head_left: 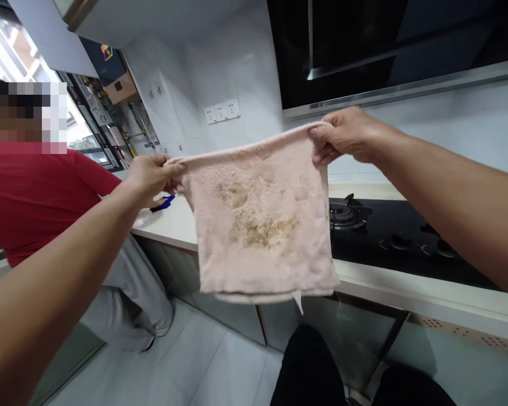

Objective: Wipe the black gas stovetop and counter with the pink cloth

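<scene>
A pale pink cloth (220,248) hangs stretched between my two hands, with brown and yellowish stains over its middle. It looks folded over along the top edge, and a small white tag dangles from its lower hem. My left hand (152,172) pinches the upper left corner. The upper right corner is gripped by my right hand (342,135), held a little higher. The cloth is in the air in front of the counter and covers part of the stove's left side.
On the right, a black gas stove (359,237) is set in the white counter (182,223), below a dark range hood (385,45). At left stands a person in a red shirt (38,192), a hand near a blue item (163,203) on the counter. Cabinets line the front.
</scene>
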`<state>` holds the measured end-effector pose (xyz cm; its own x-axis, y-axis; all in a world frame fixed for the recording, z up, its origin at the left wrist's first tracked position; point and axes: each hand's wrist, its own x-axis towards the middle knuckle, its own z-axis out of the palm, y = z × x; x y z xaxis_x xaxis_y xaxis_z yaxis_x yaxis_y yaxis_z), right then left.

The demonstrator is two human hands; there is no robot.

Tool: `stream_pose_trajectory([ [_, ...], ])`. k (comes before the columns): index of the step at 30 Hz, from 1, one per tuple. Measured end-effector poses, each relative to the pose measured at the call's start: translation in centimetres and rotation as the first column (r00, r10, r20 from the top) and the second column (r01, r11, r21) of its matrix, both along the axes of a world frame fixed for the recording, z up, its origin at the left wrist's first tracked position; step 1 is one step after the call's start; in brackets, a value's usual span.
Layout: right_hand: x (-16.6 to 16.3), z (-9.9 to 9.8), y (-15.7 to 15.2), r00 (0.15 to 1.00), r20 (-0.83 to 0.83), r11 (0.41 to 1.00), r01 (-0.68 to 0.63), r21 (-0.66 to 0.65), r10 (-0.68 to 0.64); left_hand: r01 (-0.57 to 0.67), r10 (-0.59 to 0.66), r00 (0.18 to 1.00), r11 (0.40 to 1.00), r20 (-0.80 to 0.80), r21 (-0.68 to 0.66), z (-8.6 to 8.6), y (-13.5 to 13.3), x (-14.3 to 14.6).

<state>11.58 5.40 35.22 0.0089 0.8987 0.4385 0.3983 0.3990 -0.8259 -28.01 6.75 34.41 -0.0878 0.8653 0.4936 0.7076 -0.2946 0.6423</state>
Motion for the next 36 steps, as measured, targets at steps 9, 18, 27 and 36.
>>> stream_pose_trajectory([
  [9,2.6,-1.6,-4.5,0.955,0.290,0.985,0.009,0.171,-0.059,0.167,-0.170,0.984,0.984,0.045,0.056,-2.1,0.8,0.0],
  [18,1.7,-17.1,-7.2,0.744,0.515,0.900,-0.292,-0.324,0.426,0.324,-0.423,0.906,0.735,-0.028,-0.595,-14.7,-1.4,-4.1],
  [27,3.6,-17.0,2.9,0.877,0.475,0.976,0.028,-0.216,0.080,0.221,-0.228,0.974,0.934,0.006,-0.281,-15.0,7.7,-0.5],
  [36,10.3,-24.4,0.5,0.726,0.686,0.981,0.163,-0.106,-0.047,0.043,-0.059,0.996,0.978,-0.074,-0.202,-22.5,8.1,-1.6],
])
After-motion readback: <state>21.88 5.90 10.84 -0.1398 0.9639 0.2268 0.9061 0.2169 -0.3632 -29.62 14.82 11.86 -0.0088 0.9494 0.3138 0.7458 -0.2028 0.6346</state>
